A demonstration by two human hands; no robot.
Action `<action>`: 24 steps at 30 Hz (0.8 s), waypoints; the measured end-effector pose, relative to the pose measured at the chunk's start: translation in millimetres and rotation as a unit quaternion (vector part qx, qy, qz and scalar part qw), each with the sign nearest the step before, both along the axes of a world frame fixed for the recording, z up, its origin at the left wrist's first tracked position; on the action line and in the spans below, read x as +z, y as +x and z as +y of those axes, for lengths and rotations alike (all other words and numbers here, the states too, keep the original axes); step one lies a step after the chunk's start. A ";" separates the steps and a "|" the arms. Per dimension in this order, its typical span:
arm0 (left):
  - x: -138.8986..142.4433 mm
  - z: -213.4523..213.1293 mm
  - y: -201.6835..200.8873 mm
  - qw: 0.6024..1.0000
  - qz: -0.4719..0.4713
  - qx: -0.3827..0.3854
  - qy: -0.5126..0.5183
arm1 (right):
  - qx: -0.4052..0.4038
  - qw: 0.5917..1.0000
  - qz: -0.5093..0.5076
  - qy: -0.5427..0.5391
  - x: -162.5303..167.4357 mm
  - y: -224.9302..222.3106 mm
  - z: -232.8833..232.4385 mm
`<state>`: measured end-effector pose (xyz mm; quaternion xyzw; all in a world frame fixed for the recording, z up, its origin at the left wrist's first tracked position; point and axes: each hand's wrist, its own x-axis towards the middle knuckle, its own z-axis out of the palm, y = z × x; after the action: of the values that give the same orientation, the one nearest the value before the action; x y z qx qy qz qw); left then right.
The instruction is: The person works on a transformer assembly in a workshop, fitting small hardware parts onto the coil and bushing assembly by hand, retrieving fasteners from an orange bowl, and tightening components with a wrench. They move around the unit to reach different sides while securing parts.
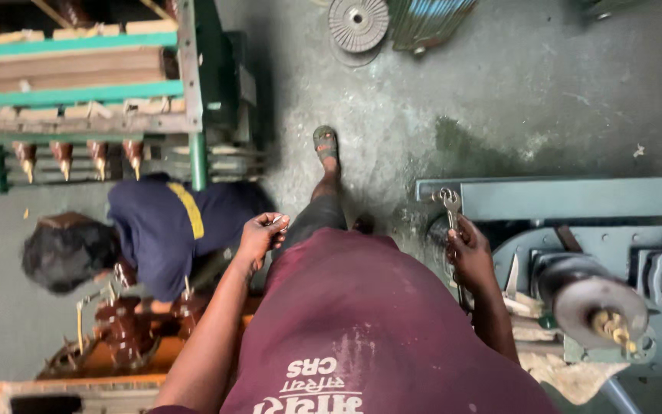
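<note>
So there's a clear strip of stained concrete floor (392, 115) running ahead between the green rack (86, 92) far left and the grey-blue machine (576, 253) right. My right hand (470, 257) is wrapped round a steel wrench (449, 205); my left hand (260, 234) pinches something small, can't tell what. Co-worker (155, 234) crouches left.

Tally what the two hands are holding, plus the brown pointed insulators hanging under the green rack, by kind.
Spanner, in the right hand: 1
Small metal piece, pinched in the left hand, too small to identify: 1
Brown pointed insulators under the green rack: 4 visible
Total: 6
</note>
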<state>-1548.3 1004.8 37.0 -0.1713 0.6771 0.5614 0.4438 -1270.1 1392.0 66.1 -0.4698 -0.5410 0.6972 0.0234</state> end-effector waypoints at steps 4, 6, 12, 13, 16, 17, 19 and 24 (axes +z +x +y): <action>-15.2 71.3 -86.9 0.998 0.000 -0.054 0.026 | 0.011 0.994 -0.079 0.081 -10.8 -52.2 40.6; -16.6 102.9 -122.4 0.997 -0.008 -0.074 0.024 | -0.032 0.994 -0.080 0.060 -5.9 -83.0 62.1; -9.9 168.2 -255.4 0.991 0.015 -0.116 0.060 | -0.015 0.985 -0.080 0.153 29.8 -213.2 138.8; -9.4 172.6 -277.0 0.991 0.018 -0.115 0.058 | -0.011 0.982 -0.070 0.178 37.7 -236.2 151.6; -9.4 179.6 -329.7 0.995 0.013 -0.088 0.056 | 0.002 0.970 -0.060 0.236 63.4 -302.2 183.8; -10.7 184.3 -345.6 0.995 0.013 -0.075 0.060 | 0.004 0.967 -0.066 0.246 73.2 -324.6 196.6; -10.4 188.4 -366.5 0.997 0.005 -0.041 0.063 | 0.014 0.958 -0.065 0.279 92.8 -369.3 222.7; -21.1 196.9 -379.9 0.996 -0.027 0.036 0.072 | 0.076 0.914 -0.019 0.397 126.7 -471.5 306.3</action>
<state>-1928.2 1201.7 15.8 -0.1783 0.6164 0.6195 0.4523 -1741.5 1698.3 192.7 -0.3924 -0.8078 0.4154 0.1448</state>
